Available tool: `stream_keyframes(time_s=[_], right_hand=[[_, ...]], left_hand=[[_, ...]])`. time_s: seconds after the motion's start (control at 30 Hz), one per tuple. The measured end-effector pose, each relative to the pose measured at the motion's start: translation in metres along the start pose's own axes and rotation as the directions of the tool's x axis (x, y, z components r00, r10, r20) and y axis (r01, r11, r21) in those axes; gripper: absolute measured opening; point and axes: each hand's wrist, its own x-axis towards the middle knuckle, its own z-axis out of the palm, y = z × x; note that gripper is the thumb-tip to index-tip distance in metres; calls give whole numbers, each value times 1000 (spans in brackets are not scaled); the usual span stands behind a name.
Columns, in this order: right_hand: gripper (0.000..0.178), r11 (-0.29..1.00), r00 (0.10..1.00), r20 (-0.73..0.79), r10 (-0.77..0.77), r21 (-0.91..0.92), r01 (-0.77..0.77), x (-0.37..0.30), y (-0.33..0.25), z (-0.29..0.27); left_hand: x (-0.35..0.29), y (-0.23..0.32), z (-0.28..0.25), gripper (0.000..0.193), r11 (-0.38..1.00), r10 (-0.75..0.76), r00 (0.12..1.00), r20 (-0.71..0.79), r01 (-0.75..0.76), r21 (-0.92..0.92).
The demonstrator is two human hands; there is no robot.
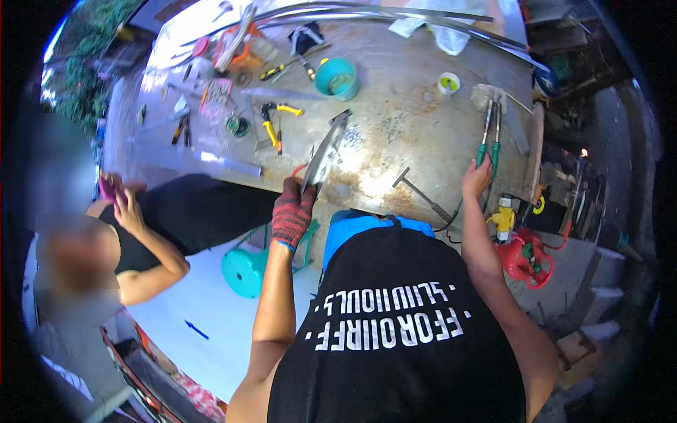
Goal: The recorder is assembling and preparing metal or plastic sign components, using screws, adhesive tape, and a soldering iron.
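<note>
My left hand, in a red and black glove, is closed around the near end of a long, shiny strip of metal. The strip slants up over the table's front edge, with a small dark piece at its far end. My bare right hand grips the green handle of a soldering iron. A second green-handled iron lies right beside it, and both metal tips reach a pale, crumbly block. A T-shaped hammer-like tool lies on the table between my hands.
The worn metal table holds a teal bowl, a white cup, yellow-handled cutters, pliers and a solder spool. A red gas cylinder stands at right. Another person's hand and a teal stool are left.
</note>
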Motion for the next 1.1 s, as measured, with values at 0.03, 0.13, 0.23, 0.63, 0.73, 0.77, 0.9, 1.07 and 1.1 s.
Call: stream_keyframes(time_s=[0.03,0.13,0.23,0.63,0.73,0.77,0.9,1.07,1.1], right_hand=[[47,999,1000,6,20,-30,-20,2,2,1],[48,998,999,47,20,-62,-17,2,4,4],[49,999,999,43,-13,-47,15,7,8,4],[42,980,995,35,-98,176,90,-28,-58,-64],[38,937,956,55,-288,223,270,-68,-88,-65],[35,941,961,111,-255,257,220,-83,-103,-67],[30,921,915,241,-324,302,246,-139,-145,-74],[25,901,862,320,-394,318,294,-187,-176,-83],[23,900,852,336,-402,316,300,-192,-180,-86]], left_hand=[[-2,8,-1,38,1000,-12,999,30,13,-26],[-15,30,-14,41,999,54,998,12,-54,6],[-18,22,-17,45,996,89,996,29,-89,12],[-21,-18,-56,62,996,90,961,260,-87,-25],[-17,-38,-64,63,995,81,959,272,-62,-78],[-16,-47,-66,63,994,86,959,272,-66,-85],[-17,-76,-77,69,982,114,957,268,-68,-176],[-17,-126,-75,71,926,218,948,231,-126,-356],[-27,-121,-87,69,895,155,949,273,-18,-445]])
